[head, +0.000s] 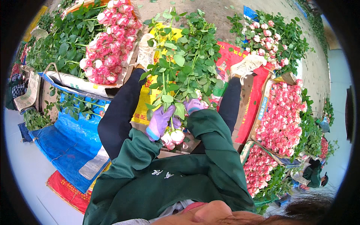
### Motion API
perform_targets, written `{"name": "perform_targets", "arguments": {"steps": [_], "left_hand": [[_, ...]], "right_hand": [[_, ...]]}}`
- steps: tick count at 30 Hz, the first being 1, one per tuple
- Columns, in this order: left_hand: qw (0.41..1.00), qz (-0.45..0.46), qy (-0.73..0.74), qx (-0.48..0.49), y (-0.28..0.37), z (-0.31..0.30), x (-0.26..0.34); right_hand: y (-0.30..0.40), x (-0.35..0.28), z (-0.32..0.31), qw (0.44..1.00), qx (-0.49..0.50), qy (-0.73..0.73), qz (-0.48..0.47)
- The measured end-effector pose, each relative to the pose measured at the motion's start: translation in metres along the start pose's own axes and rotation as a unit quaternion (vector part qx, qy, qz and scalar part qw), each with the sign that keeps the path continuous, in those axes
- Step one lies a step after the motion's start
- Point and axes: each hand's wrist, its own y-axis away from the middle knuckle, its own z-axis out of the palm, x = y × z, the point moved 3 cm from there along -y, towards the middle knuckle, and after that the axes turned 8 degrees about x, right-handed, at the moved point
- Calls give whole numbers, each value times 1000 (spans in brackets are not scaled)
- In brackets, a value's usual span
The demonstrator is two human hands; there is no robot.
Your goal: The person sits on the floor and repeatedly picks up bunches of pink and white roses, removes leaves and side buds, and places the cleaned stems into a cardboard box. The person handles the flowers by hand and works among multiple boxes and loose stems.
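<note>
My left hand (161, 121), in a lavender glove, is closed around the stems of a few roses just above their blooms. Those pink-and-white roses (177, 137) hang heads toward my body, their leafy stems (166, 73) pointing away from me. My right hand (194, 105), gloved alike, lies against a second, denser bunch of rose stems (199, 53) between my legs. A rose bloom (198, 94) shows beside its fingers. Leaves and my sleeve hide most of those fingers, so I cannot see whether they hold anything.
Rose piles lie to the left (112, 47), upper right (265, 35) and right (281, 118), with another rose pile (258, 168) below. Yellow sacking (140, 104) and red sacking (246, 123) cover the ground. A blue sheet (70, 137) with loose stems is at my left.
</note>
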Motion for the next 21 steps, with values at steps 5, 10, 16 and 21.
{"name": "perform_targets", "arguments": {"steps": [5,10,16,21], "left_hand": [[1000,-5,11,6,-5,-2,-5],[1000,9,27,4,3,-3,-2],[1000,5,20,7,3,4,-10],[999,-30,16,35,-9,-8,-27]], "right_hand": [[3,12,-42,995,1,43,-88],[133,31,-184,750,-88,-615,-226],[138,58,-97,842,-136,-471,-226],[72,83,-16,856,-59,-161,-488]]}}
